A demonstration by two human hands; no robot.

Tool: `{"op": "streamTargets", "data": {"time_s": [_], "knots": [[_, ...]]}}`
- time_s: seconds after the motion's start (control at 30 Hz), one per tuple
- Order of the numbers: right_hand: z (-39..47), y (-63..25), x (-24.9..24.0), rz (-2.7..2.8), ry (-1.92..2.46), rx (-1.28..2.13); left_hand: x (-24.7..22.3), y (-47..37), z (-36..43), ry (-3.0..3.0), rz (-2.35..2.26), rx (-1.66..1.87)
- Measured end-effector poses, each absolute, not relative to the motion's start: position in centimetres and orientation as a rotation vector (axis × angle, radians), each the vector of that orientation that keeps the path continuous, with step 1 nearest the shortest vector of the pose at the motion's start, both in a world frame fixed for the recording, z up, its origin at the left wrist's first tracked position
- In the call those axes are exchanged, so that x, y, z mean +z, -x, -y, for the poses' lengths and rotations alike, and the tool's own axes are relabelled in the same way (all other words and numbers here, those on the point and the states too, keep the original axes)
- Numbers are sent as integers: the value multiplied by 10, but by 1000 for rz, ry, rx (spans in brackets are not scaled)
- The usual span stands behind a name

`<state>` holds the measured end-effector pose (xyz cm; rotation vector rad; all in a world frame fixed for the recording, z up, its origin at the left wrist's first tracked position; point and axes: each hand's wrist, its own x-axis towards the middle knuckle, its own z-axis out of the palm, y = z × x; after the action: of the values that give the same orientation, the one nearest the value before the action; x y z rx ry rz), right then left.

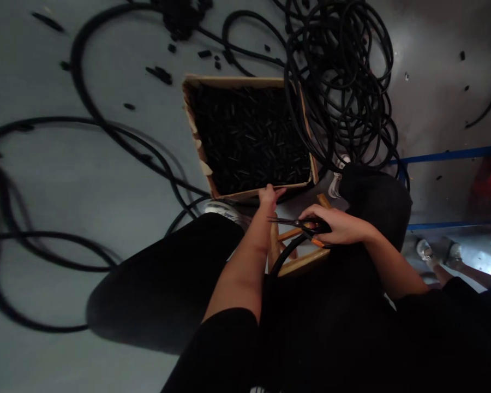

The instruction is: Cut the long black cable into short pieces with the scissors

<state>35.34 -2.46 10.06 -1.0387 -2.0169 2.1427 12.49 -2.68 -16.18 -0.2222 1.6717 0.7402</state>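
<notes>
My left hand (271,196) is at the near rim of a cardboard box (237,82), its fingers curled over the edge. Inside the box lie many short, cut black tube pieces (249,136). My right hand (337,225) is closed around the dark handles of a pair of scissors (288,221), whose blades point left across my left forearm. A bit of orange shows below the handles. Under the scissors, a black hose (284,256) runs past a wooden stool (305,263) between my legs.
A tangled heap of black hose (343,82) lies right of the box. Loops of hose (79,71) spread over the grey floor at left, among scattered black scraps (159,73). Blue bars (454,155) and another person's feet (425,251) are at right.
</notes>
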Motion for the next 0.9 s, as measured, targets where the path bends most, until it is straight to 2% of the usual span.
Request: {"op": "streamTargets", "data": {"time_s": [0.13,0.23,0.43,0.5,0.63,0.77,0.83,0.9], "knots": [[27,-355,96,2040,1049,2139,-143,-104,6,91,-1705,654],[19,-353,90,2045,1053,2104,-105,-83,0,-24,-1568,422],[-10,-323,73,1902,1022,1913,23,-53,7,-358,-1132,236],[-20,-312,71,1835,998,1891,67,-40,14,-696,-1007,168],[-34,-291,76,1896,858,1970,132,6,33,-1424,-1200,108],[-46,-251,78,1975,619,2095,162,44,47,-1623,-1397,-132],[-56,-224,74,1961,555,2092,163,41,45,-1722,-1572,-293],[-70,-201,67,1940,576,2030,153,26,34,-1823,-1745,-253]]}}
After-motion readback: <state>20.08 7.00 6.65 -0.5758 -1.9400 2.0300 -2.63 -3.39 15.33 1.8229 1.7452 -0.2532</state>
